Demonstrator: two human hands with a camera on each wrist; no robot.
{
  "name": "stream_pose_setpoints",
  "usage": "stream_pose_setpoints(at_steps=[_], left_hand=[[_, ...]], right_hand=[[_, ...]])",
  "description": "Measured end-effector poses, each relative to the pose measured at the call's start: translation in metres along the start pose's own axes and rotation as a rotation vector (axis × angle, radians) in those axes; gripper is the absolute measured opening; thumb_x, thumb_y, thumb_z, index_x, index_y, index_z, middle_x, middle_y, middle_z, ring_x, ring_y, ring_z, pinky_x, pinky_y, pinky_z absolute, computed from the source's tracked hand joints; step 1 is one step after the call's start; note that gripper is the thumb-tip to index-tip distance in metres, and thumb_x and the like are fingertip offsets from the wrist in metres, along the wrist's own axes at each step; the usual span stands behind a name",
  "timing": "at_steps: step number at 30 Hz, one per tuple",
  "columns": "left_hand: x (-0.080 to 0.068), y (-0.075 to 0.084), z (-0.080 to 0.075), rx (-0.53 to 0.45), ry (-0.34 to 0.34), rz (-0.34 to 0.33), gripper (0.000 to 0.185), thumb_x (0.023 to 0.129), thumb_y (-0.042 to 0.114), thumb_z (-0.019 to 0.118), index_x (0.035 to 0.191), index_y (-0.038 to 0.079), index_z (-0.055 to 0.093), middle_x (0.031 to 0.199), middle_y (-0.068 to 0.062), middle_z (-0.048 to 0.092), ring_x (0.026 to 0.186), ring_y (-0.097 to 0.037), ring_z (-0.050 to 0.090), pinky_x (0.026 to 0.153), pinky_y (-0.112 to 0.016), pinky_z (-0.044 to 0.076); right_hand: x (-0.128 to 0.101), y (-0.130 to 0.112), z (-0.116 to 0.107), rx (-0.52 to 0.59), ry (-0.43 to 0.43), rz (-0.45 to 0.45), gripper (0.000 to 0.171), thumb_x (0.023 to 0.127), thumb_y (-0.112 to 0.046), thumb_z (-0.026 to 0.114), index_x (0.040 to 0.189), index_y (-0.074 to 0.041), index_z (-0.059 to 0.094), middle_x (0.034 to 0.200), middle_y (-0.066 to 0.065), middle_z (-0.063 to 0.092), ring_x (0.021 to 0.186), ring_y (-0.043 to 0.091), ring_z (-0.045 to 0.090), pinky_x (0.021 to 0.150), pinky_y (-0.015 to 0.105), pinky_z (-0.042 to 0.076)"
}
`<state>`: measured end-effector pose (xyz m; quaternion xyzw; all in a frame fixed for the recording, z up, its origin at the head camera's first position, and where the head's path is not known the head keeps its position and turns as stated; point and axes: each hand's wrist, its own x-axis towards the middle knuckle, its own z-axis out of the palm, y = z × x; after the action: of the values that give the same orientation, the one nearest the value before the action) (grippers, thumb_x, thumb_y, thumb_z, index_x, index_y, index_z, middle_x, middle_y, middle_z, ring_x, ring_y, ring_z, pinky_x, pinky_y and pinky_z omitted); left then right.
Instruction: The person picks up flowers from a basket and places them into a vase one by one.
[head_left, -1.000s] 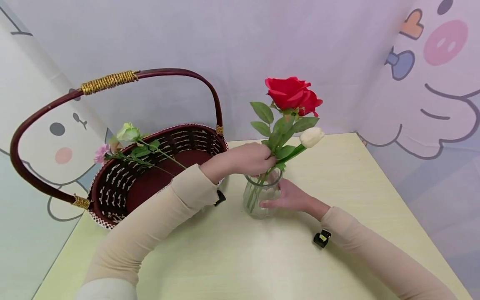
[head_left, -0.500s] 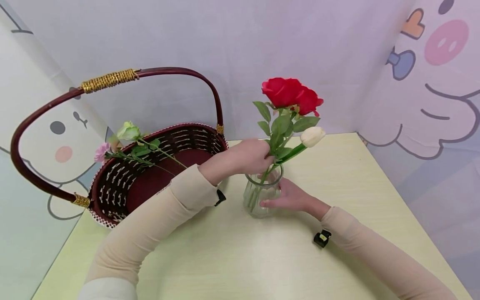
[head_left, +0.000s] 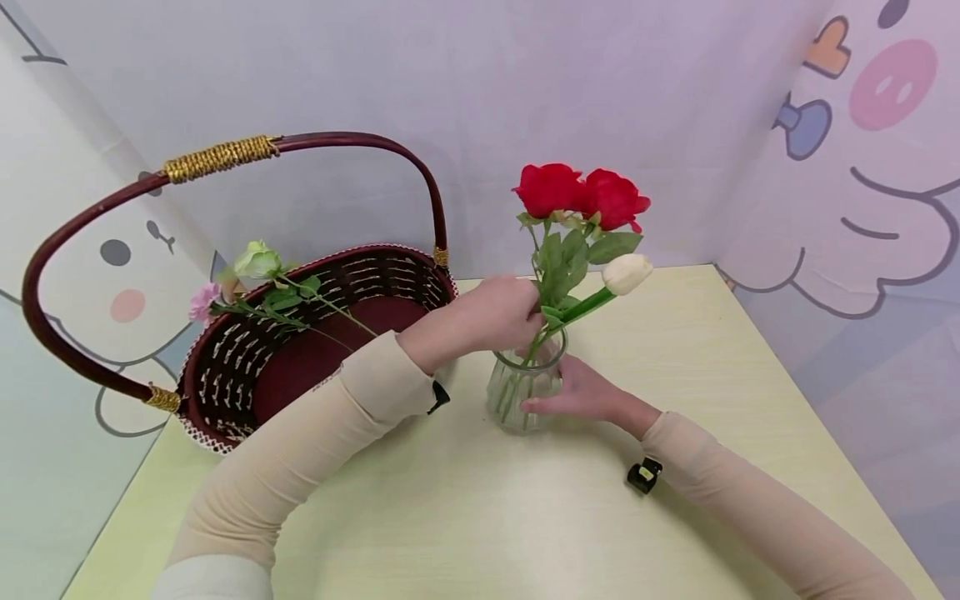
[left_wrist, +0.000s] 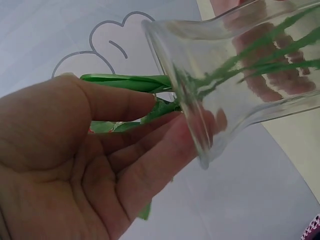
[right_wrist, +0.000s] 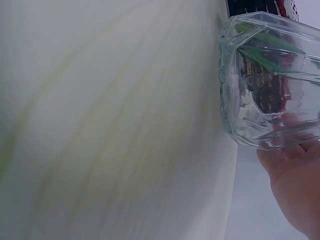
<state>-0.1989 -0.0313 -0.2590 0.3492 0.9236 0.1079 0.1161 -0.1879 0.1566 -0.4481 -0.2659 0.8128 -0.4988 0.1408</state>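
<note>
Vase (head_left: 523, 392): clear ribbed glass, upright on the table (head_left: 480, 517), just right of centre in the head view. Its rim fills the upper right of the left wrist view (left_wrist: 200, 100); its faceted base sits upper right in the right wrist view (right_wrist: 270, 80).

Basket (head_left: 315, 342): dark red wicker with a tall arched handle wound with gold cord, left of centre in the head view, standing on the table just left of the vase. A pale green flower (head_left: 257, 262) and a pink flower (head_left: 202, 304) lie across its rim, left side.

Roses (head_left: 581, 193): two red heads, upper centre, above the vase, stems running down into it. A white tulip (head_left: 626, 273) leans out to the right just below them.

Left hand (head_left: 498, 315): at the vase mouth, fingers loosely bent and closed about the green stems (left_wrist: 130, 82) just above the rim.

Right hand (head_left: 581, 392): laid against the right side of the vase, fingers cupped round the glass, holding it.
</note>
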Motion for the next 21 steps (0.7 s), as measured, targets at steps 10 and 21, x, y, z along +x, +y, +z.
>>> stream_pose_setpoints(at_steps=[10, 21], left_hand=[[-0.0034, -0.0024, -0.0011, -0.035, 0.003, -0.006, 0.028, 0.103, 0.011, 0.052, 0.076, 0.01, 0.06, 0.063, 0.0, 0.048, 0.055, -0.011, 0.045, 0.052, -0.022, 0.041], [-0.0055, -0.0032, -0.005, -0.04, 0.008, -0.002, 0.027, 0.103, 0.011, 0.053, 0.078, 0.009, 0.064, 0.063, 0.001, 0.051, 0.055, -0.01, 0.046, 0.051, -0.022, 0.041]], right_hand=[[0.0011, 0.0, 0.0008, -0.004, 0.008, -0.008, 0.084, 0.083, -0.039, 0.085, 0.152, -0.018, 0.043, 0.15, -0.003, 0.05, 0.142, 0.023, 0.041, 0.114, 0.059, 0.035], [0.0007, -0.0005, 0.001, -0.011, 0.012, -0.013, 0.087, 0.083, -0.039, 0.085, 0.154, -0.019, 0.039, 0.151, -0.003, 0.05, 0.142, 0.023, 0.041, 0.114, 0.058, 0.035]])
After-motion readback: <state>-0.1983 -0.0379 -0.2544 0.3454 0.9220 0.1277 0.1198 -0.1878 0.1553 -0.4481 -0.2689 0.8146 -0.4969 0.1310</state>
